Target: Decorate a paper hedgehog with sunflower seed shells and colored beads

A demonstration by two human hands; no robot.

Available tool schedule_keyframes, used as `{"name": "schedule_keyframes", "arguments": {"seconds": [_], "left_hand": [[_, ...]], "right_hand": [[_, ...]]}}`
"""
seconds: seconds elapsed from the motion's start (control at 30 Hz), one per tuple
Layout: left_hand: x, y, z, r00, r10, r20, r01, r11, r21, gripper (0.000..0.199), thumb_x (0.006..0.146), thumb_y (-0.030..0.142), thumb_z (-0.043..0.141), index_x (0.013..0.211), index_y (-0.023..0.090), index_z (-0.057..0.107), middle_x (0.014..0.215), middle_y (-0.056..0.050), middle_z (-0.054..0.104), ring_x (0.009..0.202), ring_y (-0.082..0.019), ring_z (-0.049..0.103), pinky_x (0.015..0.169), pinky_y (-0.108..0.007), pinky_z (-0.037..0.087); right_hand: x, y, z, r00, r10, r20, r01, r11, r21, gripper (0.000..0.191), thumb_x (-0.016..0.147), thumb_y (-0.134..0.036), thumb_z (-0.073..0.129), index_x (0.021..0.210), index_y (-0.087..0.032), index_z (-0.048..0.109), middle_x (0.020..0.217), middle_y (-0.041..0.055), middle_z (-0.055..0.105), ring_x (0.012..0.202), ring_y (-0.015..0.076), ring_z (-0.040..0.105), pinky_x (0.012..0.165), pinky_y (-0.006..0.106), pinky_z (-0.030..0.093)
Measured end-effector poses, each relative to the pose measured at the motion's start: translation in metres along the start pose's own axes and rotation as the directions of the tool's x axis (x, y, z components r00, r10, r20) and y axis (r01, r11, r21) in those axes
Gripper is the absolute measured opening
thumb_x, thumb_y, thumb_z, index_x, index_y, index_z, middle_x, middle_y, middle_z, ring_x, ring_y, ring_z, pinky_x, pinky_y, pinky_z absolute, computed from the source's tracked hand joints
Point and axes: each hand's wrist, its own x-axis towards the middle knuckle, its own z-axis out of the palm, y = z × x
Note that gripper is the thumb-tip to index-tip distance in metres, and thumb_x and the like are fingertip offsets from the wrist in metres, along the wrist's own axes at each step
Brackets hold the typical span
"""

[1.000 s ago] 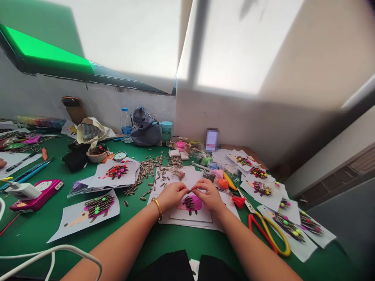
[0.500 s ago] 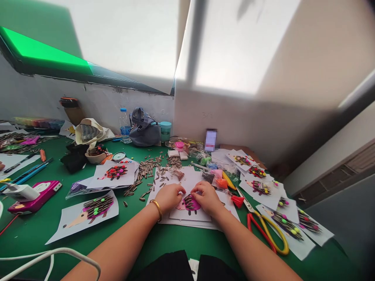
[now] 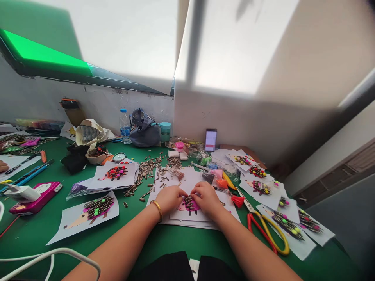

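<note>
In front of me lies a white paper (image 3: 178, 216) with a hedgehog picture (image 3: 191, 205), its magenta clay body stuck with dark striped sunflower seeds. My left hand (image 3: 172, 200), with a gold bangle at the wrist, has its fingers curled together at the body's upper left edge. From the right, my right hand (image 3: 207, 200) bends over the same body, thumb and forefinger close together at the seeds. Both sets of fingertips nearly meet over the picture. Whatever is between them is too small or hidden to make out. Loose sunflower seeds (image 3: 149, 168) lie beyond my left hand.
Red-and-yellow-handled scissors (image 3: 268, 230) lie at the right, near several seeded hedgehog cards (image 3: 260, 187). Another card (image 3: 88, 212) lies at the left, by a magenta power strip (image 3: 38, 197). Bagged clay (image 3: 219, 177) sits beyond my right hand. Another person's hand (image 3: 3, 166) shows at the far left.
My left fingertips have moved slightly right, closer to my right fingertips over the hedgehog's body. The other person's hand at the far left shows a little more.
</note>
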Motion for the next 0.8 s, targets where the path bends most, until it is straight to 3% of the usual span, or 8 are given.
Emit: {"name": "schedule_keyframes", "arguments": {"seconds": [0.43, 0.6, 0.8], "left_hand": [[0.001, -0.002, 0.001, 1.0, -0.011, 0.014, 0.011, 1.0, -0.005, 0.036, 0.078, 0.021, 0.051, 0.102, 0.034, 0.075, 0.099, -0.004, 0.073, 0.092, -0.023, 0.065, 0.081, -0.031, 0.047], [0.002, -0.003, 0.0, 1.0, -0.005, 0.009, 0.005, 1.0, -0.02, 0.038, 0.078, 0.018, 0.048, 0.103, 0.031, 0.075, 0.103, -0.003, 0.073, 0.094, -0.023, 0.065, 0.082, -0.03, 0.047], [0.004, -0.007, -0.004, 0.975, -0.165, -0.15, 0.154, 0.985, -0.082, 0.032, 0.085, 0.027, 0.049, 0.11, 0.025, 0.069, 0.111, -0.004, 0.07, 0.098, -0.022, 0.064, 0.082, -0.028, 0.046]], "right_hand": [[0.0, 0.0, 0.001, 1.0, -0.011, 0.011, 0.011, 1.0, -0.005, 0.012, 0.079, -0.017, 0.067, 0.08, -0.026, 0.075, 0.092, 0.0029, 0.067, 0.094, 0.0218, 0.057, 0.085, 0.036, 0.037], [0.001, 0.004, -0.007, 1.0, -0.02, -0.006, 0.02, 1.0, 0.018, 0.015, 0.084, -0.021, 0.061, 0.086, -0.026, 0.075, 0.094, 0.004, 0.067, 0.094, 0.0217, 0.057, 0.084, 0.036, 0.038], [0.005, 0.026, -0.022, 0.986, 0.059, -0.157, -0.051, 0.997, 0.056, 0.019, 0.089, -0.024, 0.054, 0.09, -0.022, 0.073, 0.094, 0.007, 0.067, 0.092, 0.0223, 0.057, 0.084, 0.036, 0.042]]}}
